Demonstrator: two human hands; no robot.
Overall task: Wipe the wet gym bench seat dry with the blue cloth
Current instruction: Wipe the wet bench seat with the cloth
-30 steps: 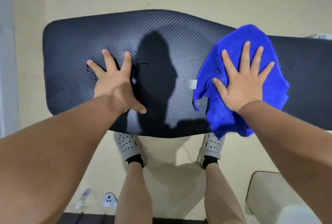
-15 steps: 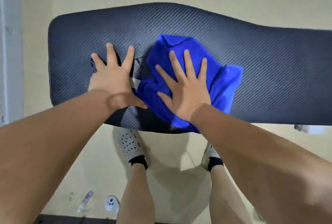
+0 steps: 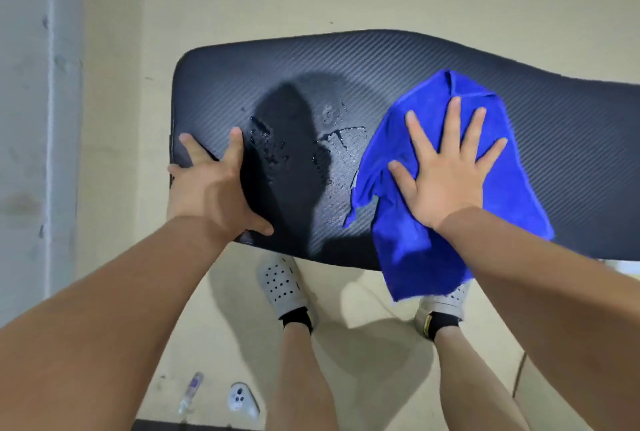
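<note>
The dark, ribbed gym bench seat (image 3: 398,63) runs across the view from left to right. Water drops and streaks (image 3: 273,146) glisten on its left half. A blue cloth (image 3: 415,250) lies spread on the seat right of the wet patch, its lower part hanging over the near edge. My right hand (image 3: 446,174) presses flat on the cloth, fingers splayed. My left hand (image 3: 211,185) rests at the seat's left end, fingers apart, some curled over the end edge.
Beige floor lies all around the bench. My two feet in grey perforated clogs (image 3: 282,285) stand just below the near edge. A small clear bottle (image 3: 190,391) and a white controller (image 3: 242,401) lie on the floor at lower left. A grey wall (image 3: 31,119) stands at left.
My right hand has slid the cloth to the right, off the wet patch. My left hand has moved from the seat's top to its left end.
</note>
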